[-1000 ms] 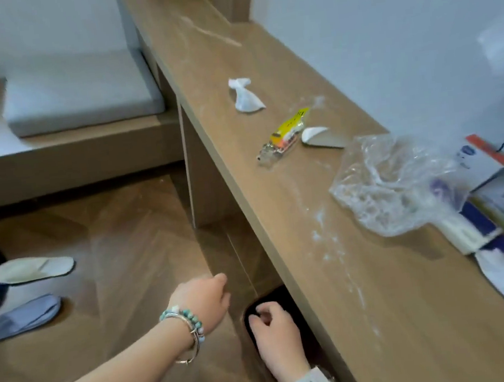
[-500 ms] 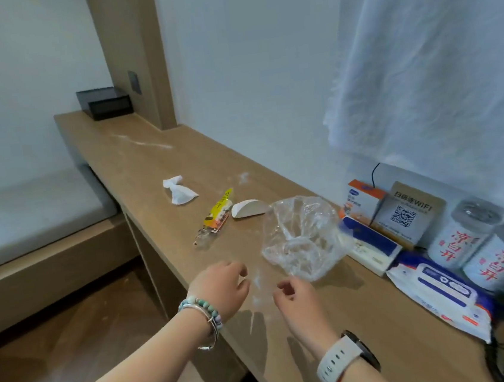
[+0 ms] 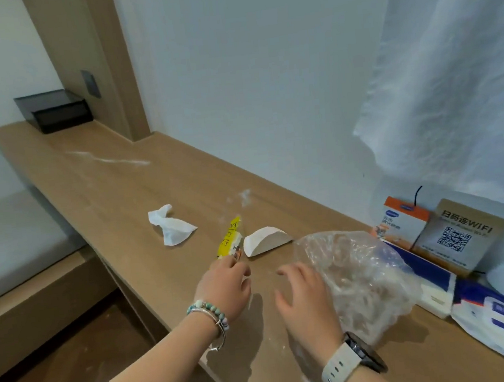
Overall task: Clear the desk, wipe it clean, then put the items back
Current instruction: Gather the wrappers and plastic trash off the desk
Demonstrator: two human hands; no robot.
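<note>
Desk (image 3: 104, 187) runs from upper left to lower right of the frame, its wood top streaked with white powder (image 3: 110, 159). Near centre we note a crumpled tissue (image 3: 170, 227), a yellow packet (image 3: 229, 238) and a white half-round piece (image 3: 265, 240). Left hand (image 3: 226, 283), below centre, curls its fingers over the packet's near end; we cannot tell whether it pinches. Right hand (image 3: 302, 297), just right of it, has its fingers spread and loose, holding nothing, its edge against a clear plastic bag (image 3: 362, 278).
</note>
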